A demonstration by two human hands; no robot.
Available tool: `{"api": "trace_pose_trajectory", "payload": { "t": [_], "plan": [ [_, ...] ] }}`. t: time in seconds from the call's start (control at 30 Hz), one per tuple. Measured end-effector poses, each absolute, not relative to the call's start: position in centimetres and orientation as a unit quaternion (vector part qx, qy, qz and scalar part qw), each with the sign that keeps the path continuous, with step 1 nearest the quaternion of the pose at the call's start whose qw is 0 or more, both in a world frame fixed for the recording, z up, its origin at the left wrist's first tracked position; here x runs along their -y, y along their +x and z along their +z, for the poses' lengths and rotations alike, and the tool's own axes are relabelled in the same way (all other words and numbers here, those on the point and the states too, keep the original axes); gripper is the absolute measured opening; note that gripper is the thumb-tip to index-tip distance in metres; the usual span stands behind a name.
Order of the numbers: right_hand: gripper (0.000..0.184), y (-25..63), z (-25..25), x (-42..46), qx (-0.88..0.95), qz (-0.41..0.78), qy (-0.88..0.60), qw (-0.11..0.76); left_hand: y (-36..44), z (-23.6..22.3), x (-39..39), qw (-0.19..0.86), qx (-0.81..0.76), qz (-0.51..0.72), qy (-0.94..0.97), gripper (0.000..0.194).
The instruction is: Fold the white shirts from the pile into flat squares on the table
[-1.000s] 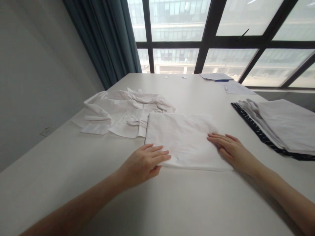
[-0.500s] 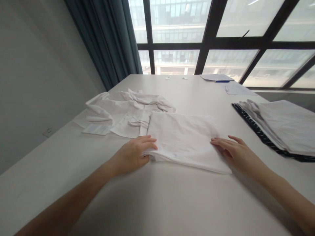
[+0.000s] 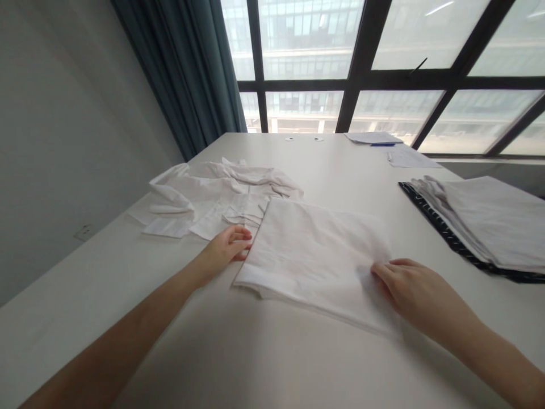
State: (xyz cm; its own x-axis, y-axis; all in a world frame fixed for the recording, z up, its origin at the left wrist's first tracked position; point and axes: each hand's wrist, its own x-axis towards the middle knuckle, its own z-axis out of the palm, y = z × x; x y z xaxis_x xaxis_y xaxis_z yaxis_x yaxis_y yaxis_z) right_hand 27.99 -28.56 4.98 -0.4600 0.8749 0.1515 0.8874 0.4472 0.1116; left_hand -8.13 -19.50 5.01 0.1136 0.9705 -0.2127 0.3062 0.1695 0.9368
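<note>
A folded white garment (image 3: 310,255) lies slantwise on the white table in front of me. My right hand (image 3: 409,284) pinches its right edge, where the fabric lifts slightly and blurs. Beside the left edge is my left hand (image 3: 227,245), its fingers loosely bent and apart, the fingertips at or just off the fabric. Just behind and to the left, a crumpled white shirt-like garment (image 3: 213,190) spreads out, partly overlapped by the folded one.
To the right sits a stack of folded white garments (image 3: 494,221) on a black patterned sheet (image 3: 451,238). Papers (image 3: 372,137) and a blue pen (image 3: 382,145) lie at the far right of the table (image 3: 276,363). Beyond are a window and a dark blue curtain (image 3: 183,68).
The folded garment has turned and its near edge has come closer to me. My right hand has moved nearer and closed on the edge; my left hand has let go and shifted left.
</note>
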Motion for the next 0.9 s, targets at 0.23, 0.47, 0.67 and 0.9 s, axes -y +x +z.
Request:
{"api": "trace_pose_trajectory", "payload": {
  "t": [0.23, 0.47, 0.67, 0.9],
  "plan": [
    [0.021, 27.3, 5.9, 29.3, 0.851, -0.071, -0.521, -0.021, -7.6, 3.5, 19.2, 0.376, -0.576, 0.292, 0.664, 0.067],
    [0.033, 29.2, 7.1, 21.9, 0.81, -0.005, -0.576, 0.105, -4.7, 4.3, 20.9, 0.276, -0.48, 0.34, 0.76, 0.06],
    [0.064, 28.5, 5.8, 14.8, 0.785, 0.239, -0.533, 0.207, -3.8, 6.8, 17.7, 0.194, -0.297, 0.271, 0.895, 0.051],
    [0.047, 28.5, 7.5, 15.6, 0.743, 0.467, -0.458, 0.143, -5.1, 7.3, 10.9, 0.254, -0.376, 0.291, 0.842, 0.049]
  ]
}}
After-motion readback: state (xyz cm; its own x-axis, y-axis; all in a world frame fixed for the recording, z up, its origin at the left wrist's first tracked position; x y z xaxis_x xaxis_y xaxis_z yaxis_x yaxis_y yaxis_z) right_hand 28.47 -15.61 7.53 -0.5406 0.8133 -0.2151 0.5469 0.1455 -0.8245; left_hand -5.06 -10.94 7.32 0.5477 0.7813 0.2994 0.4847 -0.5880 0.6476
